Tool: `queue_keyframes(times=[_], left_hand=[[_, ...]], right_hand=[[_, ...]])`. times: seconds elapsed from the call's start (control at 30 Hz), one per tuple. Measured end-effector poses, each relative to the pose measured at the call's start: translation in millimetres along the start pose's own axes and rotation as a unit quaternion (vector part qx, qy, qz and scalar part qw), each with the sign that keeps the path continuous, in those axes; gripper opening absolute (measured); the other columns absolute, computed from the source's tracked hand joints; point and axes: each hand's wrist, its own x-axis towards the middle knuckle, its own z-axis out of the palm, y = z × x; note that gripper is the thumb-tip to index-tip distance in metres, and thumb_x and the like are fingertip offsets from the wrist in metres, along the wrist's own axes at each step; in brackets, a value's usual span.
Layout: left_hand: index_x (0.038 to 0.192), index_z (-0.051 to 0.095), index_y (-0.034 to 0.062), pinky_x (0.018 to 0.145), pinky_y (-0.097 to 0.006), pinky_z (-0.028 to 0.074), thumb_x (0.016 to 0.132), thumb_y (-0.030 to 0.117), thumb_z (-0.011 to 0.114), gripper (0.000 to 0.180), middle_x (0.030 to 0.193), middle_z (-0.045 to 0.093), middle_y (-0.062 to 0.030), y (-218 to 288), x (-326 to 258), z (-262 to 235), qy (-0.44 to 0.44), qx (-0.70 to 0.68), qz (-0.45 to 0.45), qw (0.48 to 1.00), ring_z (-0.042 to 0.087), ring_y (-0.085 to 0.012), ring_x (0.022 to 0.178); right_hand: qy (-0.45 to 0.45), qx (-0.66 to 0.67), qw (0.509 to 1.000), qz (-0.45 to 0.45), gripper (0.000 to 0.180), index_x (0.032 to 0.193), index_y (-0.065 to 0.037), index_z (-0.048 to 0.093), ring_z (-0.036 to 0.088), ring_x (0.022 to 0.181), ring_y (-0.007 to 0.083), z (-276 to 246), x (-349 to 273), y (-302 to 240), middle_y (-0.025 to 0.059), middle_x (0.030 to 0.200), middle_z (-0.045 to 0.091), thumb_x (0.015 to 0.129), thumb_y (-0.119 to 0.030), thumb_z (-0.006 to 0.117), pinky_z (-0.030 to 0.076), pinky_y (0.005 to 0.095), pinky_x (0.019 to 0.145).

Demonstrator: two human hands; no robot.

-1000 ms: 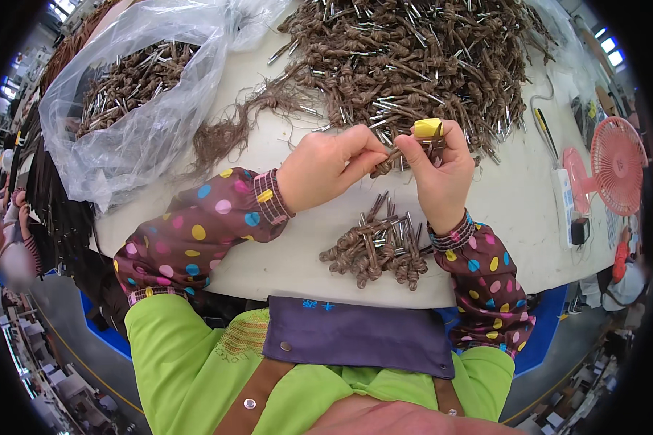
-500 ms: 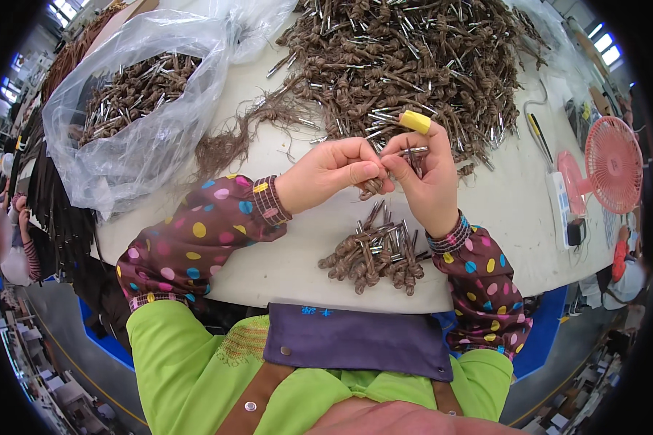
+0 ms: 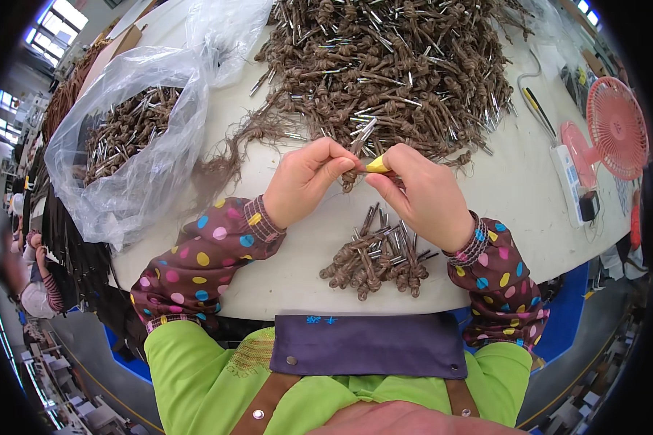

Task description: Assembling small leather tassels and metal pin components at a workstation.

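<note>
My left hand and my right hand meet above the white table, pinching one brown hair-like strand between their fingertips. A yellow cap sits on a finger of my right hand. Just below the hands lies a small heap of knotted brown bundles with metal tips. A large heap of the same pieces covers the table beyond the hands.
A clear plastic bag with more bundles lies at the left. A pink desk fan, a white power strip and a cable stand at the right. Another person sits at the far left edge.
Both hands have dropped a little toward me and come closer together. The right hand has turned so that the yellow cap points toward the left hand.
</note>
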Motion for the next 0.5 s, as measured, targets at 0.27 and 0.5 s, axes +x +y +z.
queue_keyframes(times=[0.27,0.5], left_hand=[[0.090,0.064,0.0033,0.065,-0.027,0.047,0.088,0.012,0.060,0.010,0.080,0.062,-0.0084,-2.0,-0.9,2.0,0.010,0.085,0.021,0.996,0.060,-0.0174,0.071],[0.088,0.064,0.0040,0.064,-0.030,0.046,0.086,0.013,0.061,0.009,0.077,0.061,-0.0081,-5.7,-1.6,2.2,0.010,0.097,0.022,0.995,0.059,-0.0205,0.070]], right_hand=[[0.006,-0.083,0.996,-0.015,0.019,0.085,-0.005,0.054,0.055,0.060,0.0280,3.8,-3.6,-1.6,0.0091,0.076,0.053,0.084,-0.021,0.063,0.042,0.0348,0.050],[0.000,-0.092,0.995,-0.026,0.018,0.086,-0.006,0.054,0.056,0.060,0.0273,4.8,-3.0,-1.5,0.0081,0.076,0.054,0.084,-0.020,0.064,0.043,0.0348,0.051]])
